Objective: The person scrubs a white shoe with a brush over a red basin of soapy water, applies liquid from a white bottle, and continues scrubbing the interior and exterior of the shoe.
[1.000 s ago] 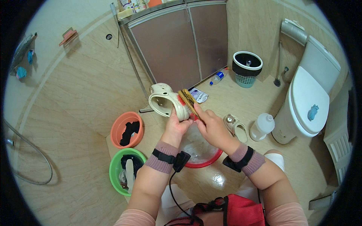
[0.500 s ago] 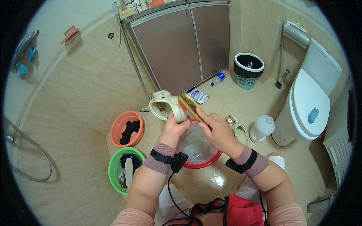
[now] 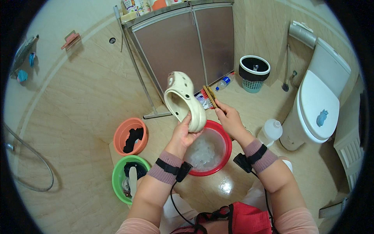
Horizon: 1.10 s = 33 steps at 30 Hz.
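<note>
My left hand [image 3: 182,137] grips a cream clog [image 3: 196,113] by its heel end and raises it, tilted, above the far-left rim of a red basin [image 3: 228,146]. Cloudy, sudsy water [image 3: 204,152] fills the basin. To the right of the clog, and apart from it, my right hand [image 3: 232,120] is closed round a wooden scrubbing brush [image 3: 210,96] with reddish bristles turned toward the clog. A second clog on the floor is almost wholly hidden behind my right forearm.
An orange basin [image 3: 116,143] with black cloth and a green basin [image 3: 115,181] with laundry and a white-handled item stand left. Right are a translucent jug [image 3: 270,132] and a toilet [image 3: 311,109]. A bin [image 3: 253,85], plastic bottle [image 3: 224,83] and cabinet [image 3: 171,43] lie ahead.
The brush has come off the clog and moved right. My left hand has turned the clog more upright, its opening now facing me more fully.
</note>
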Available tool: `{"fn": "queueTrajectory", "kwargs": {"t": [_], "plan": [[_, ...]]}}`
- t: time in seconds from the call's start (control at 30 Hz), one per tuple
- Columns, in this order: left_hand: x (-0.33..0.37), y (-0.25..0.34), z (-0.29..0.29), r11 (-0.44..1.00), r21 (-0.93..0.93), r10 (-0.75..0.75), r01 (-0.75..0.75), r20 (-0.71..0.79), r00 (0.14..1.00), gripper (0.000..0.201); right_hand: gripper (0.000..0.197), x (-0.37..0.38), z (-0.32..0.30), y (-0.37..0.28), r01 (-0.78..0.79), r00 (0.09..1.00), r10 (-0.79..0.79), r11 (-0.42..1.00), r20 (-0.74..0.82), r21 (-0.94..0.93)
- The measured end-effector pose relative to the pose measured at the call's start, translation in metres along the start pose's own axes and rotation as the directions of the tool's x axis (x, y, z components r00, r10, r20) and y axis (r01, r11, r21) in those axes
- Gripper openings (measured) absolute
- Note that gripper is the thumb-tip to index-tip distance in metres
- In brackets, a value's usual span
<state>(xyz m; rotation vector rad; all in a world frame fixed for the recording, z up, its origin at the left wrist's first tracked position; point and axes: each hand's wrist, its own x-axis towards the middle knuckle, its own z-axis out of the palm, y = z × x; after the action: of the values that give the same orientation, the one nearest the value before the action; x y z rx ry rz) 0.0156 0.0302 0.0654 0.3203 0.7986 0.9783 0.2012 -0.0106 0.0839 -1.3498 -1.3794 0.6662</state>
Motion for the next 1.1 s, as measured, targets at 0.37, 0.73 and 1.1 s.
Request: {"fn": "queueTrajectory", "kwargs": {"t": [0.37, 0.73, 1.1], "plan": [[0.005, 0.022, -0.015, 0.957, -0.285, -0.035, 0.057, 0.083, 0.996, 0.03, 0.048, -0.06, 0.023, -0.037, 0.411, 0.912, -0.385, 0.858, 0.144, -0.308], [-0.001, 0.006, -0.008, 0.997, 0.027, -0.074, 0.072, 0.087, 0.994, 0.03, 0.041, -0.002, -0.003, -0.006, 0.022, 1.0, -0.022, 1.0, 0.011, -0.003], [0.006, 0.018, -0.016, 0.913, -0.386, -0.109, 0.134, 0.086, 0.99, 0.029, 0.053, -0.059, 0.016, -0.033, 0.536, 0.843, -0.505, 0.757, 0.187, -0.372]]}}
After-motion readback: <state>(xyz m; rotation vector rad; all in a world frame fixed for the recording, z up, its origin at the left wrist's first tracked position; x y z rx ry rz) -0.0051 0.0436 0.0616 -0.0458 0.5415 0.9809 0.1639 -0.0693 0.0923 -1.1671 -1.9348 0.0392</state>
